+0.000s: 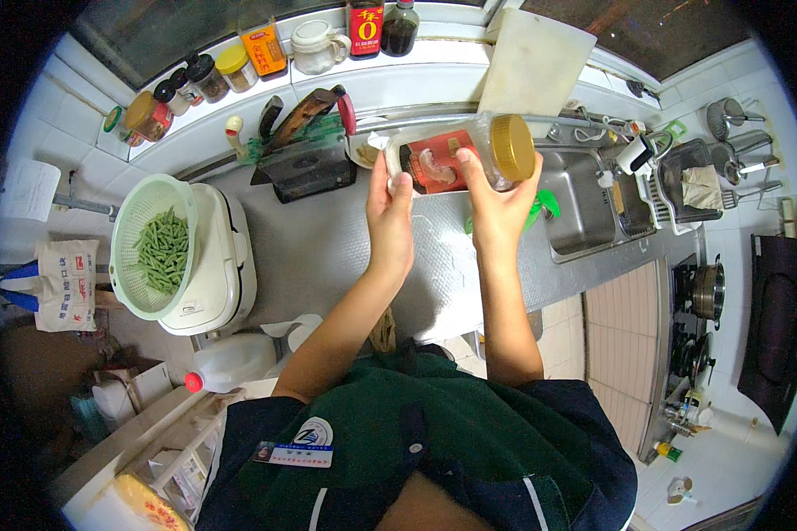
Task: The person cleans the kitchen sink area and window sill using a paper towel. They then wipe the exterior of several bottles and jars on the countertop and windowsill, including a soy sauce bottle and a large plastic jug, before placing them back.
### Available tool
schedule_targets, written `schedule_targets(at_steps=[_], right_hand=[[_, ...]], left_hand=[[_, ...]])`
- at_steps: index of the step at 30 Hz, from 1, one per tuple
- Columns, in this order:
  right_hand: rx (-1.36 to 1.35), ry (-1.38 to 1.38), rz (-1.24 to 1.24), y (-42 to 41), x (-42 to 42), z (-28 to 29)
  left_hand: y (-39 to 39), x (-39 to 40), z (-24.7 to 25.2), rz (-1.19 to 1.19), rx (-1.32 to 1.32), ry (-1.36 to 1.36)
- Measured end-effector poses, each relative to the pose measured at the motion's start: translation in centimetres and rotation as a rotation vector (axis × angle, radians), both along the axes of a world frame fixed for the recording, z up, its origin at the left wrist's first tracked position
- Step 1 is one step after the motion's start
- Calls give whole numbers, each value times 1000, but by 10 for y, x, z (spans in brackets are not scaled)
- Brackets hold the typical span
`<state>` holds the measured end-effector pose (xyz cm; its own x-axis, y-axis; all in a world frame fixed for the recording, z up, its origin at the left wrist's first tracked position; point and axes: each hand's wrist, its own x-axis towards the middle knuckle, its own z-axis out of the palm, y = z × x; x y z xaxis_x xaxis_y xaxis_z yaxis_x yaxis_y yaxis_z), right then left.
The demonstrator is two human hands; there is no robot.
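Between my two hands a clear plastic jar (430, 158) is held on its side above the steel counter. It has a red and black label and a gold screw lid (513, 147) that points right. My left hand (390, 219) supports the base end, thumb on the near side. My right hand (498, 206) grips the jar by the lid end, its thumb lying over the label. Partly hidden behind my right hand is a bright green object (543, 204) on the counter. A knife block with several knives (315, 162) stands behind and left of the jar.
A green colander (121, 265) of cut green beans rests on a white rice cooker (229, 292) at left. The sink (581, 199) and a dish rack (664, 199) are at right. Seasoning bottles line the sill (432, 58); a white cutting board (534, 63) leans there.
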<state>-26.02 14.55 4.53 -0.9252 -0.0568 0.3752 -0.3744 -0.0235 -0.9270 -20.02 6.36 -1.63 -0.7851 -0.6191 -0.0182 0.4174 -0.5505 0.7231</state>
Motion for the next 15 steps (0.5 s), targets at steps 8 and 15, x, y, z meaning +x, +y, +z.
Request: schedule_targets(at_steps=[8,15], right_hand=[[100,126,42,1,-32,-7],[341,249,51,-49,-189,-3]], left_hand=[[-11,-11,-7,-268,149,-163],[-58,-57,5,-278,93,-127]])
